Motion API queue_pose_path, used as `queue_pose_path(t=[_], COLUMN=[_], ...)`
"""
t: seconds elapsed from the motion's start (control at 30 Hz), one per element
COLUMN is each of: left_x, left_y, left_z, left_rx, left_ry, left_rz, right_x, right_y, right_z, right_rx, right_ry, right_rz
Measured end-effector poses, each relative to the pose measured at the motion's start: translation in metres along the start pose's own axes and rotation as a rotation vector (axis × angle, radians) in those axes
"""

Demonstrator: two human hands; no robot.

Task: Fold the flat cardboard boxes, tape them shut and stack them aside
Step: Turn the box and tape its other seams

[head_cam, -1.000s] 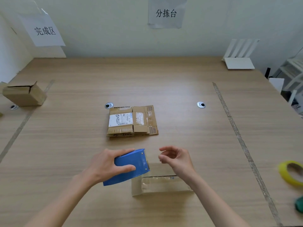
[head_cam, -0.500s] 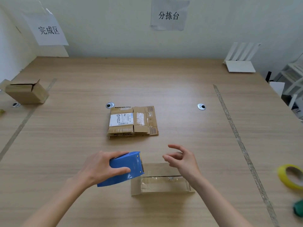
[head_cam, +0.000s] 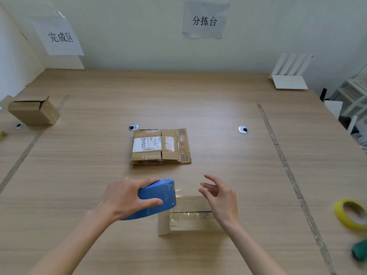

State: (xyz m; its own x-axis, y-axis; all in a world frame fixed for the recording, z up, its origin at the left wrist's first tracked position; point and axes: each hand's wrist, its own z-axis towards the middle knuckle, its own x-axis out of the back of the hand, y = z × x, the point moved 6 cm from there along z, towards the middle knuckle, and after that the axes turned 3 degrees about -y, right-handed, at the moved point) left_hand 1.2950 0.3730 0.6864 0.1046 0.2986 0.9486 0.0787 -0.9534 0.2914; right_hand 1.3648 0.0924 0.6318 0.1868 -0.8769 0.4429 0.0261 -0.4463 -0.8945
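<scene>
A small folded cardboard box (head_cam: 188, 217) with clear tape across its top seam sits near the table's front. My left hand (head_cam: 127, 197) grips a blue tape dispenser (head_cam: 156, 199) at the box's left end, its toothed blade against the tape. My right hand (head_cam: 220, 195) hovers above the box's right end, fingers spread and loosely bent, holding nothing. A stack of flat cardboard boxes (head_cam: 160, 147) with a white label lies in the middle of the table. One folded box (head_cam: 33, 112) with a raised flap stands at the far left.
A yellow tape roll (head_cam: 351, 213) and a green object (head_cam: 360, 252) lie at the right edge. Tape lines (head_cam: 286, 167) mark off side zones on the wooden table (head_cam: 198, 100). A white rack (head_cam: 290, 76) stands at the back right. Paper signs hang on the wall.
My left hand drew the dispenser leftward, then brought it back to the box's left end. My right hand rose a little and its fingers spread.
</scene>
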Motion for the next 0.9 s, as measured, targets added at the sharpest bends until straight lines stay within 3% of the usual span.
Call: queue_pose_path(t=[0.13, 0.27, 0.3, 0.47, 0.77, 0.9], left_x=[0.01, 0.028, 0.031, 0.046, 0.042, 0.035], left_y=[-0.007, -0.034, -0.042, -0.074, -0.094, -0.087], left_z=[0.003, -0.001, -0.002, -0.015, -0.035, -0.036], left_rx=[-0.014, 0.024, 0.039, 0.138, 0.18, 0.157], left_ry=[0.021, 0.062, 0.057, 0.024, 0.042, 0.045], left_rz=[0.056, 0.095, 0.1, 0.081, 0.047, 0.028], right_x=[0.011, 0.001, -0.002, -0.004, -0.036, -0.051], right_y=[0.012, 0.036, 0.041, 0.032, 0.021, 0.024], right_z=[-0.002, -0.019, -0.023, -0.026, -0.057, -0.069], right_rx=[0.022, 0.142, 0.172, 0.242, 0.006, -0.017], right_ry=[-0.076, -0.609, -0.675, -0.533, -0.226, -0.306], right_rz=[-0.201, -0.729, -0.816, -0.867, -0.844, -0.791])
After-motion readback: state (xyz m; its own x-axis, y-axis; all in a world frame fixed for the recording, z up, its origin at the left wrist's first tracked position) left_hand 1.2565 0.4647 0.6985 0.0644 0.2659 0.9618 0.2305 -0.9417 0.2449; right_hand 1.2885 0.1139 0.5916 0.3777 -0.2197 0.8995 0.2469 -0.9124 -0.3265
